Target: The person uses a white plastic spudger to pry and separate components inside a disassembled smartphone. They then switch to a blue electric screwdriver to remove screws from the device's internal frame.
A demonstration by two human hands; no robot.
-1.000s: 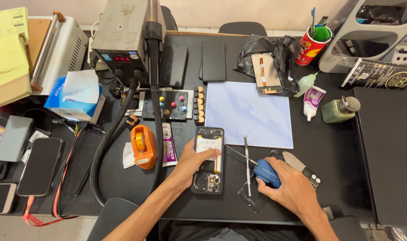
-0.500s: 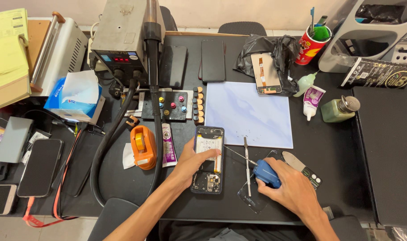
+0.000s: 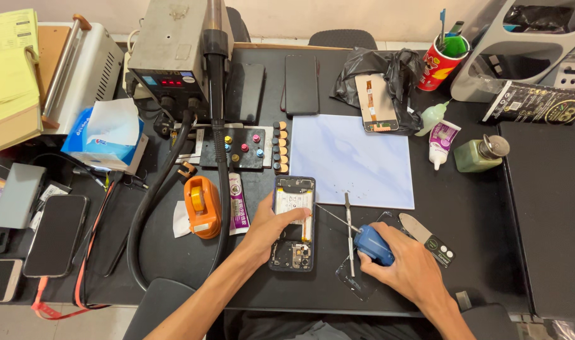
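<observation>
An opened phone [image 3: 292,221] lies back-off on the black table, its battery and board showing. My left hand [image 3: 272,228] rests on it, the fingers pressing the battery area. My right hand [image 3: 408,269] is closed around a blue-handled tool [image 3: 373,245] just right of the phone. A thin metal screwdriver [image 3: 348,232] and tweezers [image 3: 335,218] lie between the phone and that hand. A flat pry tool [image 3: 426,236] lies right of the blue handle.
A pale blue work mat [image 3: 353,160] lies behind the phone. An orange tape dispenser [image 3: 200,206], a glue tube [image 3: 237,204] and a thick black hose [image 3: 219,170] stand to the left. Bottles [image 3: 481,153], a red cup [image 3: 441,61] and spare phones [image 3: 54,234] ring the table.
</observation>
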